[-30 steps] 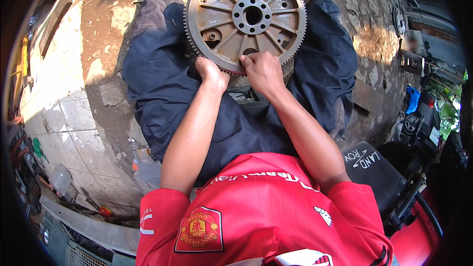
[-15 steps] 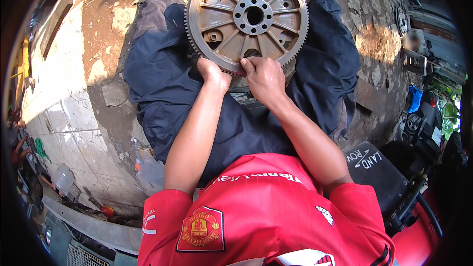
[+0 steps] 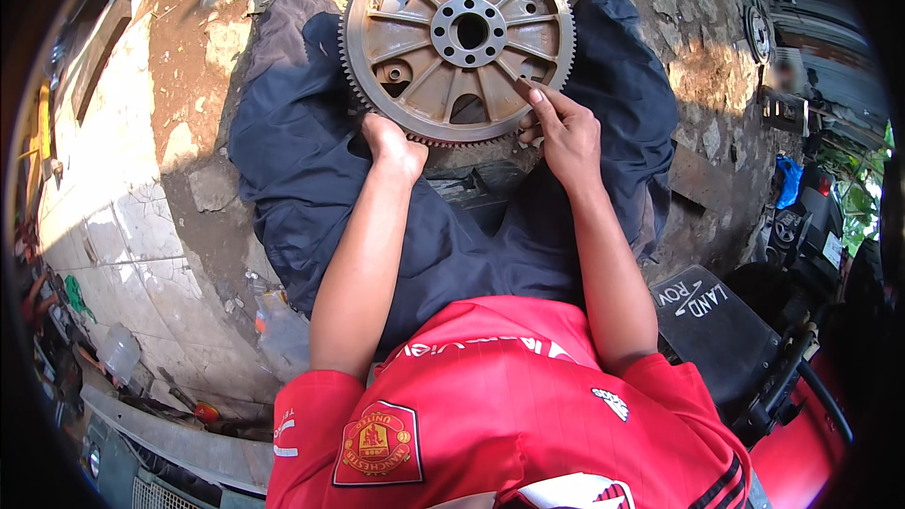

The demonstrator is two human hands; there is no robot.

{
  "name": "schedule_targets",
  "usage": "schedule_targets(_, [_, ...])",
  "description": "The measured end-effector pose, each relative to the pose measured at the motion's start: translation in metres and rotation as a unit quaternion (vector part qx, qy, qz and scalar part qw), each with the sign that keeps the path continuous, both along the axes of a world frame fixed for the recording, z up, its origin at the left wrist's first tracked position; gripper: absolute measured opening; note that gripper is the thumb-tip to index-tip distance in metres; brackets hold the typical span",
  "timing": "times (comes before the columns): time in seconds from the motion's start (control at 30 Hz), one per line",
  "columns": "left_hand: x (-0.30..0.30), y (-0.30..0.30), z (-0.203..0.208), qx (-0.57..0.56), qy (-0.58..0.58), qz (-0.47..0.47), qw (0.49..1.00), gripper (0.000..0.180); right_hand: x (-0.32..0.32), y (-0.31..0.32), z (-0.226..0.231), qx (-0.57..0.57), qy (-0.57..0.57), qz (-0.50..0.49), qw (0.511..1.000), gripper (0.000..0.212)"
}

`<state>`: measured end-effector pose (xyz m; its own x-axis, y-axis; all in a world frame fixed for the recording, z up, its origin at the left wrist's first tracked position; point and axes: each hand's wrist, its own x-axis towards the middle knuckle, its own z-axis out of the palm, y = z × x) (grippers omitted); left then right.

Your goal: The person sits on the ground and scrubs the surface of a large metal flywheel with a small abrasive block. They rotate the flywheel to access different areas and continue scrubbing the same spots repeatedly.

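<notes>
A large toothed flywheel, brown and worn with a bare metal rim, stands between my knees with its spoked face toward me. Its round hub has a dark centre hole ringed by several bolt holes. My left hand is wrapped round the lower left rim, its fingers hidden behind the teeth. At the lower right of the face, my right hand pinches a small dark flat piece between thumb and fingers. What that piece is, I cannot make out. It lies over the rim and seems to touch the face.
My legs in dark trousers flank the wheel. Stony ground stretches to the right, pale tiles to the left. A black seat-like panel is near my right elbow. A clear plastic container and a vehicle front lie at lower left.
My right hand has moved right and turned from the bottom rim to the lower right, where the small piece now shows. My left hand keeps its place on the rim.
</notes>
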<state>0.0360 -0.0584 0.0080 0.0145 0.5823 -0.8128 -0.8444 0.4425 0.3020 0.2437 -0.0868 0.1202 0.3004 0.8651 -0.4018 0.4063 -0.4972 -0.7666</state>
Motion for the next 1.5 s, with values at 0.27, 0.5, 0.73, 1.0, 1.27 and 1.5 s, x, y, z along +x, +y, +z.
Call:
schedule_targets(0.27, [0.0, -0.001, 0.001, 0.009, 0.002, 0.005, 1.0, 0.061, 0.017, -0.011, -0.02, 0.189, -0.257, 0.177, 0.931, 0.032])
schedule_targets(0.5, [0.001, 0.003, 0.01, 0.0, -0.001, 0.001, 1.0, 0.06, -0.003, 0.023, -0.046, 0.284, -0.243, 0.184, 0.909, 0.03])
schedule_targets(0.73, [0.0, -0.001, 0.005, 0.026, 0.009, -0.007, 1.0, 0.059, 0.0, 0.024, -0.052, 0.276, -0.221, 0.163, 0.921, 0.017])
schedule_targets(1.0, [0.0, -0.001, 0.001, 0.016, 0.022, 0.005, 1.0, 0.06, -0.018, 0.036, -0.045, 0.327, -0.164, 0.111, 0.924, 0.018])
schedule_targets(1.27, [0.001, 0.001, 0.006, -0.015, 0.019, 0.007, 1.0, 0.06, -0.022, -0.007, -0.047, 0.23, -0.211, 0.188, 0.931, 0.021])
schedule_targets(1.5, [-0.002, -0.003, -0.007, 0.004, -0.001, 0.013, 1.0, 0.059, -0.024, 0.0, -0.024, 0.22, -0.11, 0.101, 0.964, 0.012])
